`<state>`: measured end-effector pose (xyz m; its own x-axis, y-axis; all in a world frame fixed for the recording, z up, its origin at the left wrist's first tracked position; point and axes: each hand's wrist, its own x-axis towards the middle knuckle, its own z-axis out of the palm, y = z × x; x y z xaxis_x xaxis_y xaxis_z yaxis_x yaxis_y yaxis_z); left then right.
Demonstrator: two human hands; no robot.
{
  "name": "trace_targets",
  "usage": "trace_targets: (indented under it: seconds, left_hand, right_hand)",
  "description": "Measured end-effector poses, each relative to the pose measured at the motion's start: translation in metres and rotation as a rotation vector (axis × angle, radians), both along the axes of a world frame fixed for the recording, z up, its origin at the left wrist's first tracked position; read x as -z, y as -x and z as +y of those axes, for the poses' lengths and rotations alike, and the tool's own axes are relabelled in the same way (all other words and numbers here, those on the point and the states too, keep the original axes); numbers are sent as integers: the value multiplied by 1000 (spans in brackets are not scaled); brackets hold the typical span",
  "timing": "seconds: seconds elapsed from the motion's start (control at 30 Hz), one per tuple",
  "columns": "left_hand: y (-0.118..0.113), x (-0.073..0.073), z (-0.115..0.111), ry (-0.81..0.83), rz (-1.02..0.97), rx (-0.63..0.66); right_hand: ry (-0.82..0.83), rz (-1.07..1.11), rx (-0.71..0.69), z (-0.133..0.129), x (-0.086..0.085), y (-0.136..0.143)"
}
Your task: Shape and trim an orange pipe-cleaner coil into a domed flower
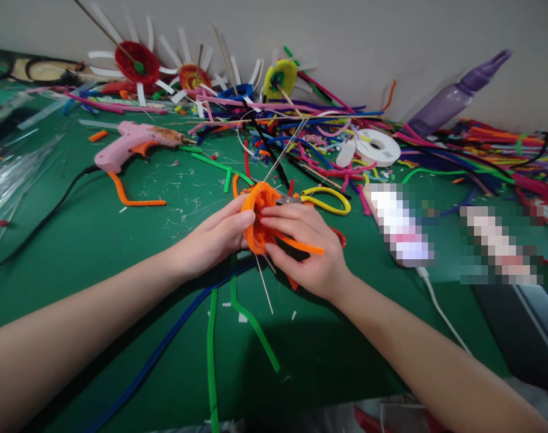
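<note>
An orange fuzzy cup-like piece (257, 225) is held between both hands above the green table (174, 337). My left hand (226, 231) grips its left rim, the thumb pressed on the edge. My right hand (307, 249) has its fingertips at the right side and inner opening, with a loose orange strip (301, 245) crossing its fingers. Thin pale sticks (264, 285) stick out below and above the piece. Scissors with yellow handles (326, 201) lie just behind my right hand. Green pipe cleaners (253, 322) and a blue one (165, 349) lie nearer the front edge.
A pink glue gun (129, 143) with a black cord lies at the left. Behind are colourful discs with white strips (137, 62), many loose pipe cleaners, a ribbon spool (377, 148) and a purple bottle (454, 96). A phone (400, 225) lies at the right.
</note>
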<state>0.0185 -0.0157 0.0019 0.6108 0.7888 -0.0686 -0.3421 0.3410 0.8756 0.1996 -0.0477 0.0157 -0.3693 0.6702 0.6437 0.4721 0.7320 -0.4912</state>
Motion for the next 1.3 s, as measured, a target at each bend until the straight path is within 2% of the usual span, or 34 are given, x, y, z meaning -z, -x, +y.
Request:
trace_targets:
  seconds: [0.17,0.5,0.9,1.3]
  left_hand:
    - [0,-1,1,12,-4,-6]
    - [0,-2,2,31,-76,64]
    - [-1,-5,-1,88,-41,-15]
    - [-1,-4,0,94,-67,-3]
  right_hand:
    - [1,-7,-31,2,2,0]
    - [13,-60,-49,3,3,-1]
    - [31,-92,-27,2,3,-1]
    - [18,-51,-30,2,4,0]
